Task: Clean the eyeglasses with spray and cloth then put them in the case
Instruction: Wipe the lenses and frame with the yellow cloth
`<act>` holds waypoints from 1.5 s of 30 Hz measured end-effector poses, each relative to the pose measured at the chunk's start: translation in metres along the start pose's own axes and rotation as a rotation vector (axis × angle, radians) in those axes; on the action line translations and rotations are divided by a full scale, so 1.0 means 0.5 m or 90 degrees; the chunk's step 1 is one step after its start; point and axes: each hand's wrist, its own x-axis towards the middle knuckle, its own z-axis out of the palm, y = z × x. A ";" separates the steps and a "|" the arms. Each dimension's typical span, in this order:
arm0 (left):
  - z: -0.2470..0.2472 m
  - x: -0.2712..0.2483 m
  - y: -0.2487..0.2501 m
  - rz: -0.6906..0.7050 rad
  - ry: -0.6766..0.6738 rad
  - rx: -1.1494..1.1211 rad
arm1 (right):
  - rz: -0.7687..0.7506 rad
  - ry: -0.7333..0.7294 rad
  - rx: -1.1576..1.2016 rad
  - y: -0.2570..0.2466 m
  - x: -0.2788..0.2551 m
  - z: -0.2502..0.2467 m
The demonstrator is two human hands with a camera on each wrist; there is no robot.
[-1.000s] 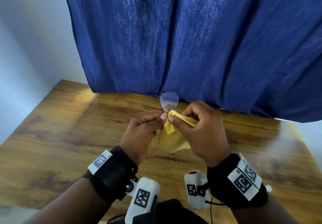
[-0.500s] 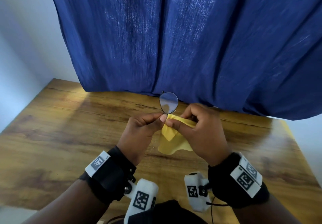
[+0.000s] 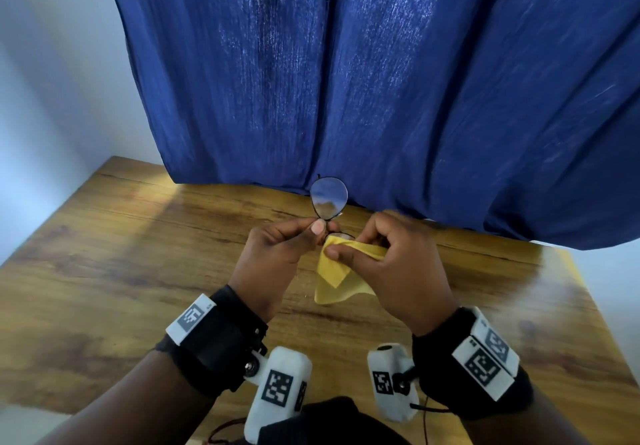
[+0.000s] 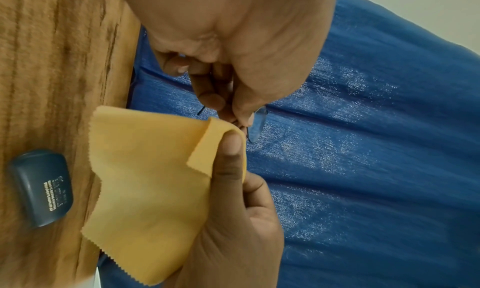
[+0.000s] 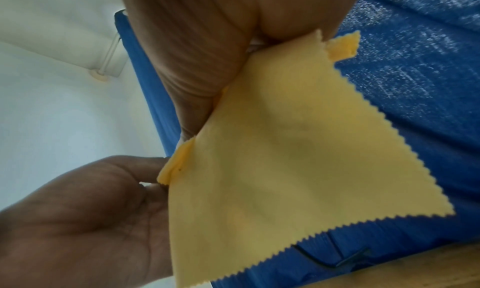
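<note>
I hold thin-rimmed eyeglasses [image 3: 329, 198] in the air above the wooden table [image 3: 121, 254]. My left hand [image 3: 320, 228] pinches the frame near the bridge, and one lens stands bare above it. My right hand [image 3: 349, 245] pinches a yellow cloth [image 3: 337, 271] folded over the other lens, thumb on the near side. In the left wrist view the cloth [image 4: 145, 179] hangs below the right thumb [image 4: 231, 148], with the lens edge [image 4: 255, 126] beside it. In the right wrist view the cloth [image 5: 285, 159] hides the lens, and the temple arms [image 5: 324, 261] show below it.
A dark blue rounded container with white print [image 4: 41, 187] lies on the table [image 4: 52, 66] under my hands. A blue curtain [image 3: 381, 80] hangs along the table's far edge. A pale wall [image 3: 52, 80] rises at the left.
Both hands stay together at the glasses. The right thumb has slid a little over the cloth, and a strip of the covered lens's rim now shows above it.
</note>
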 end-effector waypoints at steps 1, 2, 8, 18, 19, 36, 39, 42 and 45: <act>-0.009 0.000 0.004 -0.002 0.005 -0.002 | -0.007 -0.001 -0.005 -0.005 -0.003 0.008; -0.016 0.001 0.007 -0.003 0.009 -0.003 | -0.009 -0.003 -0.011 -0.007 -0.007 0.013; -0.058 0.010 0.024 0.002 0.022 0.026 | 0.058 0.021 -0.036 -0.005 -0.008 0.013; -0.062 0.006 0.019 -0.017 -0.040 0.026 | 0.035 0.046 -0.037 -0.046 -0.001 0.065; -0.063 0.009 0.020 -0.020 -0.030 0.024 | 0.034 0.033 -0.045 -0.044 -0.010 0.065; -0.006 0.012 0.020 -0.015 0.034 0.009 | -0.025 -0.001 -0.059 0.001 -0.009 0.021; 0.002 0.009 0.018 -0.007 0.044 0.024 | 0.012 0.023 -0.042 0.030 -0.007 -0.010; 0.017 0.007 0.010 -0.016 0.041 0.046 | 0.016 0.075 -0.028 0.037 0.012 -0.020; 0.032 0.003 0.007 -0.031 0.021 0.047 | -0.014 0.073 -0.002 0.025 0.024 0.000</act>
